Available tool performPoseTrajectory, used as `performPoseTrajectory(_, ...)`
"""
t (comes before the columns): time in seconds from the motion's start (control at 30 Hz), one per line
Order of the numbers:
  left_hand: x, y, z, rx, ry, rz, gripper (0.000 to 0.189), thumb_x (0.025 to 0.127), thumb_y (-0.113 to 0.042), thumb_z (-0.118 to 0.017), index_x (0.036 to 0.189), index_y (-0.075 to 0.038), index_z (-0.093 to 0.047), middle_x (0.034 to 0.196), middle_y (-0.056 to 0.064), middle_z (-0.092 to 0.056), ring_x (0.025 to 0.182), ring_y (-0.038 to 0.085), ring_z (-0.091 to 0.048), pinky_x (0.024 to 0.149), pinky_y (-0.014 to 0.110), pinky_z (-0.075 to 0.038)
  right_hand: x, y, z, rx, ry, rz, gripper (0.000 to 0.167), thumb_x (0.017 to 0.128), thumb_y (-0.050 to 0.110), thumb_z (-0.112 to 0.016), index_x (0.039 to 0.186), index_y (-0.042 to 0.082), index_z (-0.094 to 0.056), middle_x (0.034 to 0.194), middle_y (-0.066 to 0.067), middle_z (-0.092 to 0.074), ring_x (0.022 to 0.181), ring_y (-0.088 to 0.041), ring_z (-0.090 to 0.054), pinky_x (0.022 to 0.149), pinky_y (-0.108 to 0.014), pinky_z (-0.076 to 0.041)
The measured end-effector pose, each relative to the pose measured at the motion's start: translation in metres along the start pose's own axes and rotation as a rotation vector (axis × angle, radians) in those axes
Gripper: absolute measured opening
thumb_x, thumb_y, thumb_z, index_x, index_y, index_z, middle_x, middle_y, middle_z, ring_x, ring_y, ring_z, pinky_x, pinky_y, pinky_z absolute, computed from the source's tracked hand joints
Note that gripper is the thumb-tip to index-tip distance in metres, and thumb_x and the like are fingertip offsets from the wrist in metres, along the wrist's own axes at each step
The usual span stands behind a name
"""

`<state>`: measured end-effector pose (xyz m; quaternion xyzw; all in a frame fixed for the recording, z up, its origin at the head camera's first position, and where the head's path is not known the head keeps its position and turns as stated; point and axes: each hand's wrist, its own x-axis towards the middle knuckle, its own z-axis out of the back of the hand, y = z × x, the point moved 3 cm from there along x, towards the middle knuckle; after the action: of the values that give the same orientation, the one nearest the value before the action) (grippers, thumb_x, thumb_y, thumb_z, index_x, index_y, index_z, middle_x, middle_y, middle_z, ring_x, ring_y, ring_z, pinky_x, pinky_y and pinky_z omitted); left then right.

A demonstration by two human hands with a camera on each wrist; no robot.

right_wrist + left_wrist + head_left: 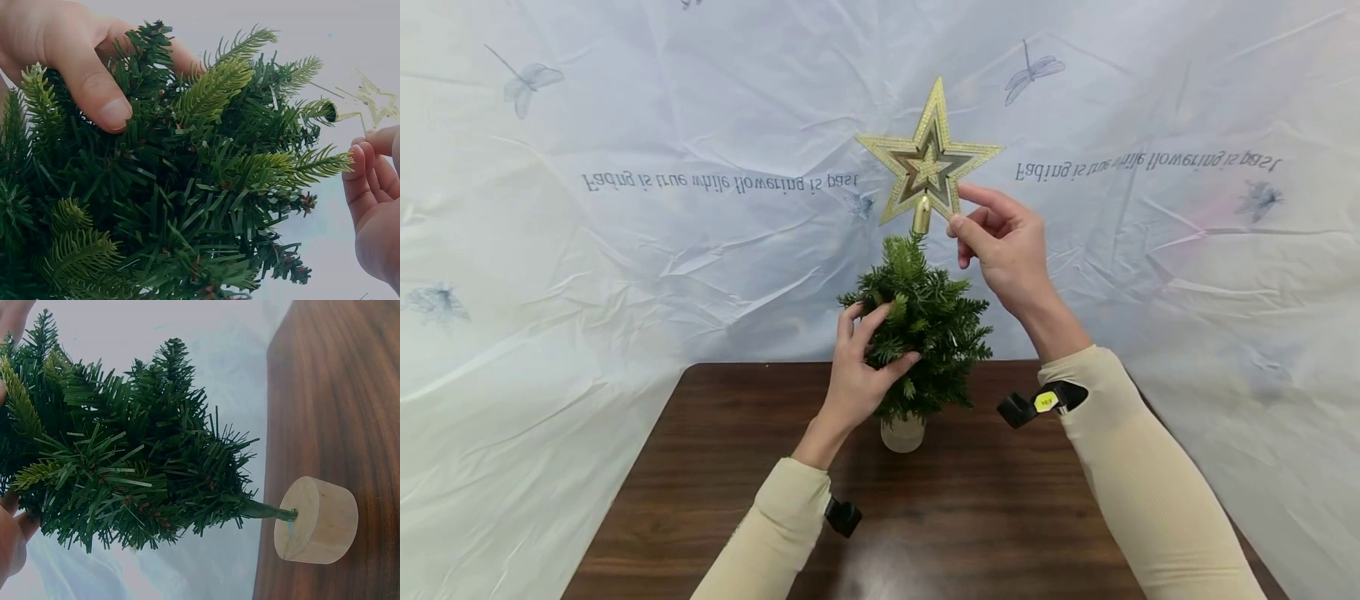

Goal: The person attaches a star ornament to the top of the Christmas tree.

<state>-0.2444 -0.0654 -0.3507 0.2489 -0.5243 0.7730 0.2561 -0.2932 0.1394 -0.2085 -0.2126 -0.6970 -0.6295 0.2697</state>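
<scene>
A small artificial Christmas tree (936,333) stands upright on a round wooden base (319,520). My left hand (861,367) grips its upper branches from the left, thumb in front and fingers partly hidden among the needles. Above the tree, my right hand (1007,242) pinches the lower right point of a gold star tree topper (931,158) between thumb and fingers. The topper's hollow gold socket (921,216) is at the tip of the tree; in the right wrist view a top sprig meets its opening. How far the sprig reaches inside is hidden.
The dark brown wooden table (737,483) lies under the tree, its far edge just behind the base. A pale, wrinkled cloth (737,267) with printed lettering and dragonflies hangs behind and at both sides. Black wrist cameras are strapped on both sleeves.
</scene>
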Motion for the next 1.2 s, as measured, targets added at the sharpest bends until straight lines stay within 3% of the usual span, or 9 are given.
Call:
performPoseTrajectory(0.83,-0.0033,-0.0017,0.0022,0.009,-0.007,-0.017,0.075,0.090,-0.013,-0.086,0.156,-0.018,-0.051,0.158,0.024,-0.033,0.149,0.047,-0.036,0.093,0.063,-0.048,-0.0056,-0.0003,-0.0023,-0.043,0.012,-0.074,0.044,0.100,-0.004,-0.068,0.144,-0.003,-0.063,0.078,0.003,-0.073,0.056,-0.011,-0.060,0.057,-0.024,-0.054)
performPoseTrajectory(1.2,-0.0020,-0.0043,0.0010,-0.006,0.002,-0.019,0.077,0.090,-0.012,-0.087,0.156,-0.019,-0.050,0.161,0.022,-0.031,0.156,0.045,-0.026,0.107,0.072,-0.040,-0.0084,0.0042,0.0036,-0.117,-0.011,-0.058,0.042,0.101,0.001,-0.068,0.143,0.001,-0.065,0.086,0.007,-0.076,0.070,-0.011,-0.067,0.066,-0.024,-0.057)
